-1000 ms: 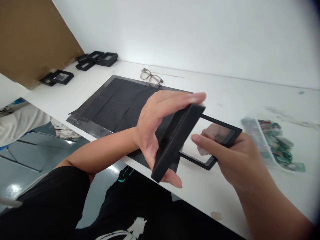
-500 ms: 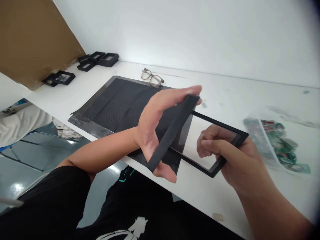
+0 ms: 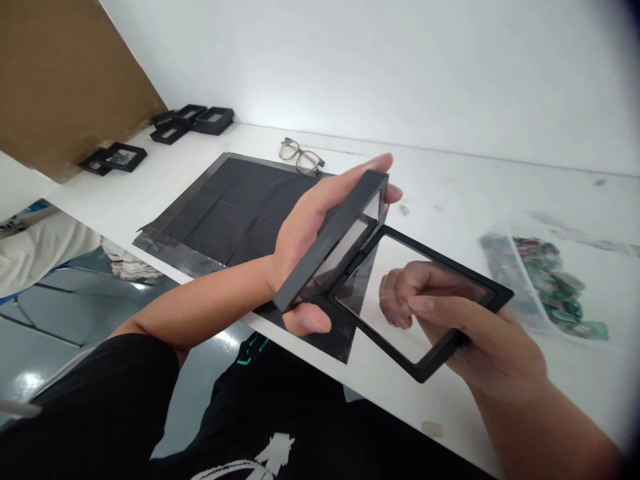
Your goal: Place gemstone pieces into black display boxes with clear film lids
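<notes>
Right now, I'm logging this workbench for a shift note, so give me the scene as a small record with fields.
left hand: grip around the deep black frame, which is tilted
right hand: grip on the flat, black-rimmed clear panel
frame and panel: set at an angle, edges close; cannot tell if joined
sheet: black sheet lying on the white table
eyewear: glasses just beyond the sheet
container: clear bin with mostly green pieces
far left: more black frames
</notes>
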Motion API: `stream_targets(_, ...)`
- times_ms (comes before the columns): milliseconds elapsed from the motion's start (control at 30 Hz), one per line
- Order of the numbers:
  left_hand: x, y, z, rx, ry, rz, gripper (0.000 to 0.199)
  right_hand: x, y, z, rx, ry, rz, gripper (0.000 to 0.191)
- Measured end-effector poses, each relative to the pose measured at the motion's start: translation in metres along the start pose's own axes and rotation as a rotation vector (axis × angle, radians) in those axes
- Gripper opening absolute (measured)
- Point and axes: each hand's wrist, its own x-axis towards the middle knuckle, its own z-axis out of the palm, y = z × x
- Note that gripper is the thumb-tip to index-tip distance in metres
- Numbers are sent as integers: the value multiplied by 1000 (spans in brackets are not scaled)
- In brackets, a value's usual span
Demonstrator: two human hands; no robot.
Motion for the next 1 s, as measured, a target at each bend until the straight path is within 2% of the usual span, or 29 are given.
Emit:
stream_targets(33,2,5,3,-27,-13,125,75,0,1,0,14,-2,-17,18)
stream_targets(67,3,9,7,-45,-22,161,70,0,1,0,30,-1,-38,17)
stream_targets(167,3,14,15,-157,36,24,67,-1,3,0,79,20,-94,12)
stream_targets(267,-1,6,17,-187,26,-16,70,-1,2,2,88,41,-127,12)
stream_targets(367,-5,4,14,-111,-41,-199,59,-2,0,3,81,62,-150,14)
stream_targets(467,-5,13,13,-58,-123,-432,35,-3,-2,3,92,68,-141,14)
stream_targets(533,-2,20,13,-72,-166,-509,30,-5,-4,2,99,72,-139,14)
stream_targets(633,4,24,13,-134,-221,-566,41,-6,-6,2,105,60,-117,16)
stream_targets(800,8,22,15,-352,-173,-783,51,-5,-12,6,108,19,-95,17)
stream_targets(900,6,20,16,-557,-225,-804,52,-3,-14,8,94,17,-96,18)
stream_targets(1000,5,19,16,-671,-282,-825,53,-2,-16,7,69,8,-115,22)
